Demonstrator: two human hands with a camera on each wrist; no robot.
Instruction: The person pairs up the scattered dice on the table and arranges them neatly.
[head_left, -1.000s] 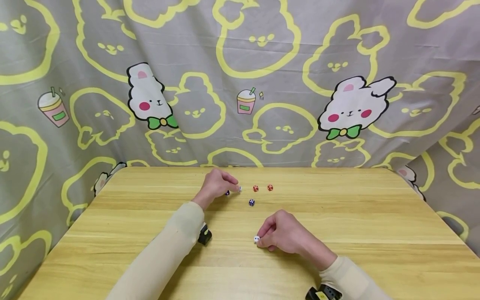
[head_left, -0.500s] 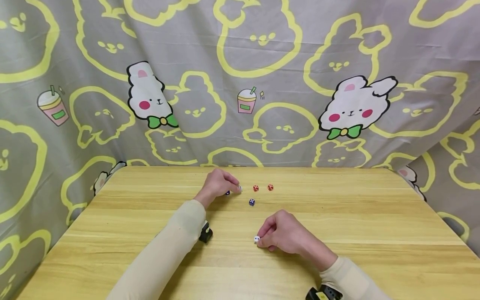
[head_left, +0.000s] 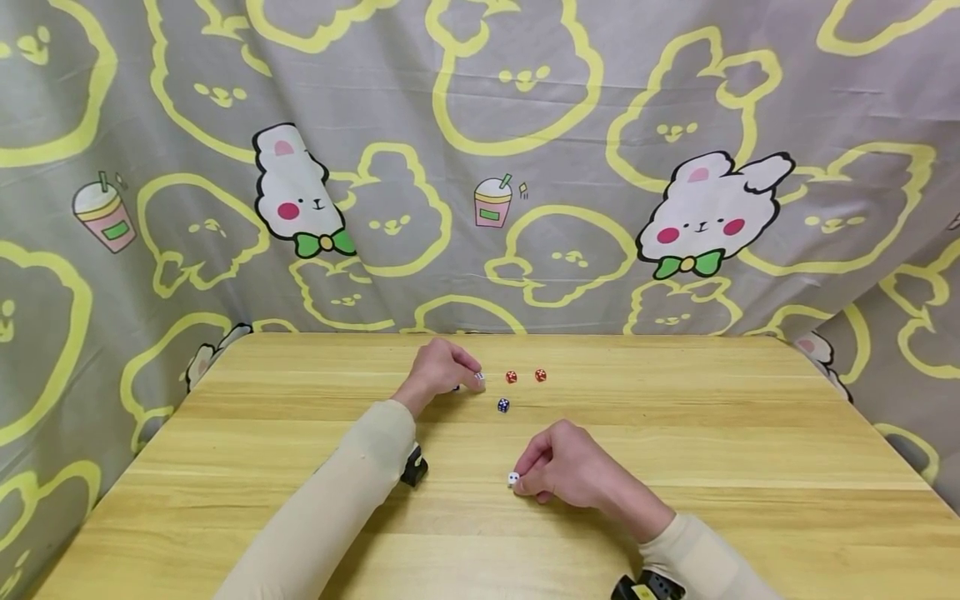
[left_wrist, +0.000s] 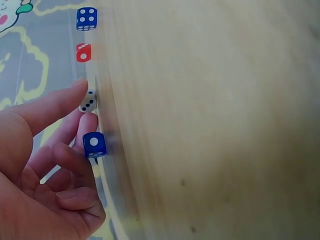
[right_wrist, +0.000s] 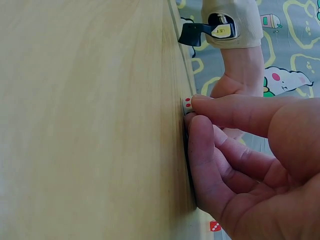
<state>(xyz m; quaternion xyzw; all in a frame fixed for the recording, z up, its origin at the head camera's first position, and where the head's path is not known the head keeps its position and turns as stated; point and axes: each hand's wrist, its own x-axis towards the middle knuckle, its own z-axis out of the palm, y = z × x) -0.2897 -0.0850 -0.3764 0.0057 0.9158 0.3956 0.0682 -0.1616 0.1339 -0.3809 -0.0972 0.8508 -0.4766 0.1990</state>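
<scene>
At the far part of the table, my left hand point(head_left: 440, 369) pinches a white die point(left_wrist: 88, 101) between thumb and fingers. A blue die point(left_wrist: 94, 145) stands beside those fingers, mostly hidden by the hand in the head view. Closer to me, my right hand point(head_left: 573, 467) pinches another white die point(head_left: 513, 479) at the tabletop; the right wrist view catches this die point(right_wrist: 187, 105) with red spots facing out. Two red dice, a left one point(head_left: 512, 377) and a right one point(head_left: 541, 376), sit right of the left hand. A second blue die point(head_left: 504, 406) lies in front of them.
The wooden table point(head_left: 712, 433) spreads around both hands. A grey curtain point(head_left: 465, 275) with yellow cartoon outlines hangs along its back edge and sides. Each wrist wears a black camera mount, the left one point(head_left: 414, 465) close to the tabletop.
My left hand has shifted very slightly to the right, its fingers still at the white die. The right hand and the other dice stay where they were.
</scene>
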